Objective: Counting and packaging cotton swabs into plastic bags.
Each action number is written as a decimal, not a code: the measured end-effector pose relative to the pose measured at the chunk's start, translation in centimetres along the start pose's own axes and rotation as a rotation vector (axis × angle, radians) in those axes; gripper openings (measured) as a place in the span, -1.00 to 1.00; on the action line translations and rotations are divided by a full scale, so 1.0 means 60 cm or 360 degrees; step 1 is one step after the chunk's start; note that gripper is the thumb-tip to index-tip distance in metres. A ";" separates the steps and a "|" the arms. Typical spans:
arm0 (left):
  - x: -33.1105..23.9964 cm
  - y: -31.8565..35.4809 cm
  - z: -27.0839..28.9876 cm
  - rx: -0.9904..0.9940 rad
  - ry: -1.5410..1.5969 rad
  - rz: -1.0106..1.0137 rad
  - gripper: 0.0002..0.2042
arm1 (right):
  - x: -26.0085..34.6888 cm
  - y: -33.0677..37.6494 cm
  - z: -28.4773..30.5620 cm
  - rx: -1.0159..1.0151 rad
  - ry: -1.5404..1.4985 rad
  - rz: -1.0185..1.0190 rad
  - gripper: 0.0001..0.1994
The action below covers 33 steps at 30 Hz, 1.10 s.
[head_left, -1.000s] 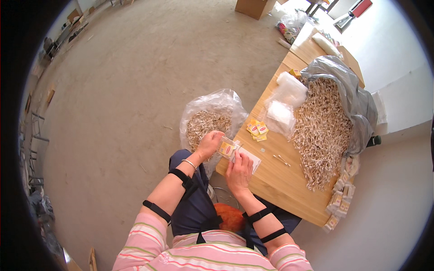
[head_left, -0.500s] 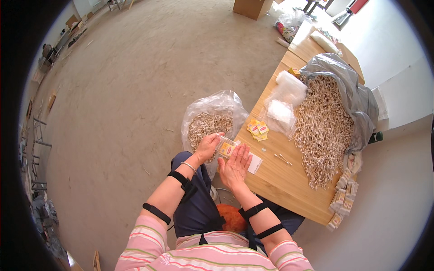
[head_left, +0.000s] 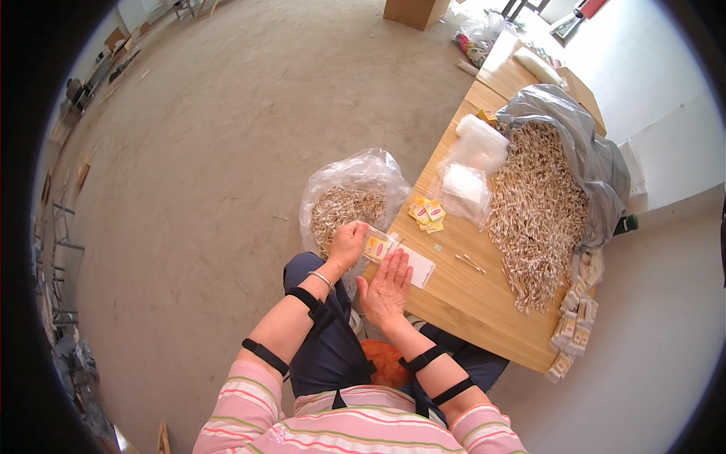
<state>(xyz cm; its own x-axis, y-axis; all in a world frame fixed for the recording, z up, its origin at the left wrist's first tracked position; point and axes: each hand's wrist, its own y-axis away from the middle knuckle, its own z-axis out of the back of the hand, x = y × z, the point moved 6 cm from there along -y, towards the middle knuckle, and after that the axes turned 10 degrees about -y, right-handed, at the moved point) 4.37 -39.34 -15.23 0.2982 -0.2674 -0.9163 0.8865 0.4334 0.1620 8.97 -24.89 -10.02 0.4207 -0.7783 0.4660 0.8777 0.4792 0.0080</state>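
The worktop (head_left: 484, 325) bears a big heap of cotton swabs (head_left: 537, 204). Just beyond its left edge sits a clear bag (head_left: 342, 172) of swabs. The right hand (head_left: 387, 286) lies flat, fingers straight, across a white card (head_left: 422, 270); the left hand (head_left: 348, 244) grips the end of a clear packet (head_left: 376, 246) at the worktop's corner. Nearby lie yellow cards (head_left: 427, 214) and loose swabs (head_left: 471, 263).

Worktop (head_left: 454, 299) lay open rightward of the right hand (head_left: 387, 287), nearer than the loose cotton swabs (head_left: 473, 265). The cotton-swab heap (head_left: 538, 216) blocked passage farther right; yellow cards (head_left: 429, 213) cluttered the way ahead.
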 end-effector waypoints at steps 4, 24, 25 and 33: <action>-0.022 0.008 0.006 -0.0142 -0.0366 -0.0069 -0.69 | 0.008 0.004 -0.001 -0.0050 -0.0053 -0.0023 -0.11; -0.008 0.018 0.021 0.0380 0.0411 0.0306 -0.68 | 0.002 0.004 0.011 -0.0006 -0.0090 0.0018 -0.14; -0.010 0.020 0.022 0.0418 0.0398 0.0313 -0.71 | -0.003 0.004 0.013 -0.0030 -0.0080 -0.0011 -0.14; 0.011 0.010 0.065 -0.0333 -0.0342 -0.0234 -0.63 | -0.146 -0.015 0.091 -0.0523 0.0021 -0.0337 -0.38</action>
<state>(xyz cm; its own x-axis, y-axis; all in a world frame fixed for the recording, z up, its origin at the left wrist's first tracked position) 6.47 -42.63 -14.28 0.2602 -0.5058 -0.8225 0.8402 0.5384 -0.0653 3.22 -16.30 -9.28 0.2235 -0.8523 0.4730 0.9712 0.1536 -0.1820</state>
